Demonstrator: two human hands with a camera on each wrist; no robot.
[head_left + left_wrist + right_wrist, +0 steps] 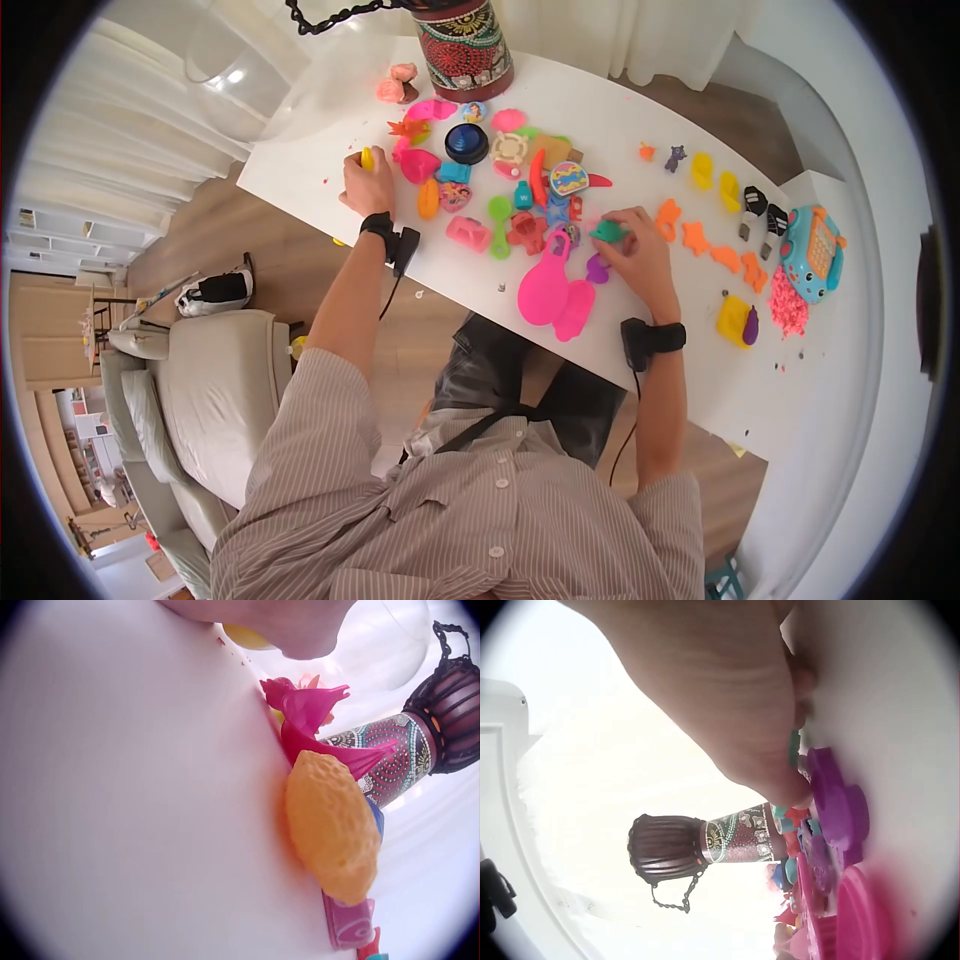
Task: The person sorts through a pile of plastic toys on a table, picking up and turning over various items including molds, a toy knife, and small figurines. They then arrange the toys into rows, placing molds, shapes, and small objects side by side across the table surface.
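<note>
One left hand [370, 190]: we see its fingers clamped on a small, smooth yellow piece [367, 160] at the left part of the white table [310, 175]; the hand partly covers it.
Bright pink curved plastic toy [418, 166]: we find it just right of that hand.
Orange lemon-shaped piece [334, 825]: its skin is rough, and we see it near the pink toy.
Tall patterned drum [465, 50]: we see it at the far edge, laced with black cord.
Dark blue domed button [466, 143]: it stands in front of the drum.
Bright pink long-handled plastic toy [545, 285]: it lies near the front edge.
Right hand [642, 255]: its fingers pinch a small teal-green piece [607, 232], right of the crowded middle; we cannot tell whether the piece touches the table.
Purple plastic piece [844, 810]: it lies just beside that hand.
Flat orange shapes [695, 238]: we see them in a slanting row.
Turquoise toy telephone [812, 255]: it sits at the right end, beside a crumbly pink heap [788, 308].
</note>
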